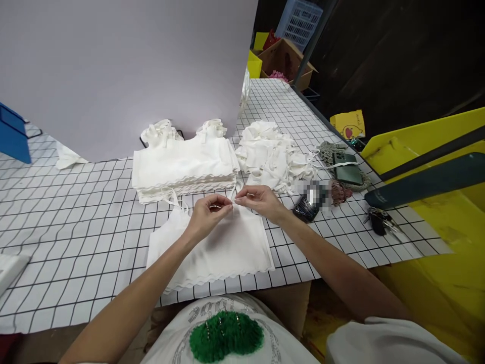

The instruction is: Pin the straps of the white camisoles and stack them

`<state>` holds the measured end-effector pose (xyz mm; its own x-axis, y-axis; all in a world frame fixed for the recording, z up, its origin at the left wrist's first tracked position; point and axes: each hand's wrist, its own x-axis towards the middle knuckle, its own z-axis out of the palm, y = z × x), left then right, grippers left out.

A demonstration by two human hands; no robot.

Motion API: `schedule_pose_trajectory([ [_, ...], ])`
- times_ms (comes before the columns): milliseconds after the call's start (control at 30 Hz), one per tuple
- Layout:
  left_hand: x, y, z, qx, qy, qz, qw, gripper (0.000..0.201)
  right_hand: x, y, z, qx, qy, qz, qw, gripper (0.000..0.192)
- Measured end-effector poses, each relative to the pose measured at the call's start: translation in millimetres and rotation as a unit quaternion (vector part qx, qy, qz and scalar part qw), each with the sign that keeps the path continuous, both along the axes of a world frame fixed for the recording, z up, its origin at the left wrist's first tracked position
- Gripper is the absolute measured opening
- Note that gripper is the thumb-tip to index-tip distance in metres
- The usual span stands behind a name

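A white camisole top [227, 247] with a wavy hem lies flat on the table right before me, hem toward my body. My left hand [208, 215] is closed in a pinch at the top's upper edge, by its right-hand strap. Fingertip to fingertip with it, my right hand [263, 202] also pinches at this thin strap; the exact spot between the fingers is too small to make out. The top's other strap [176, 198] lies loose to the left. Just beyond my hands sits a neat stack of white tops [182, 164], straps bunched at its far side.
Right of the stack is a loose heap of white tops [271, 151]. A phone [347, 168], a black object [306, 207] and keys [381, 221] lie farther right on the checked tablecloth [94, 217]. A large pale panel [121, 65] stands behind the stack. A cardboard box [284, 58] is at the back.
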<state>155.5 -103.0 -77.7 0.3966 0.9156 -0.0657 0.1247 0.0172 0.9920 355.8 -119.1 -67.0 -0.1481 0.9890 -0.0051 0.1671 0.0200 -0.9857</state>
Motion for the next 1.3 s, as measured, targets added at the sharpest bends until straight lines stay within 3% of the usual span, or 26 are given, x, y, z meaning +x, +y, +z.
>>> schedule_pose_trajectory([
  [133, -9, -6, -19.4, 0.122, 0.151, -0.041, 0.98, 0.014, 11, 4, -3.1, 0.06, -0.121, 0.087, 0.987, 0.016],
  [267, -11, -8, -35.4, 0.14, 0.227, -0.073, 0.961, 0.016, 12, 10, -13.7, 0.095, -0.245, 0.174, 0.949, 0.011],
  [433, -13, -12, -40.6, 0.153, 0.237, -0.083, 0.956, 0.011, 3, 12, -20.5, 0.105, -0.322, 0.24, 0.91, 0.01],
  [800, -13, -17, -41.4, 0.193, 0.271, -0.094, 0.938, 0.006, -1, 19, -21.8, 0.108, -0.315, 0.354, 0.874, 0.018],
  [1100, -14, -16, -41.2, 0.18, 0.262, -0.101, 0.943, 0.009, -5, 20, -17.8, 0.115, -0.287, 0.356, 0.882, 0.018],
  [1300, -14, -15, -40.8, 0.18, 0.259, -0.101, 0.944, 0.009, -1, 20, -12.7, 0.109, -0.304, 0.378, 0.868, 0.019],
])
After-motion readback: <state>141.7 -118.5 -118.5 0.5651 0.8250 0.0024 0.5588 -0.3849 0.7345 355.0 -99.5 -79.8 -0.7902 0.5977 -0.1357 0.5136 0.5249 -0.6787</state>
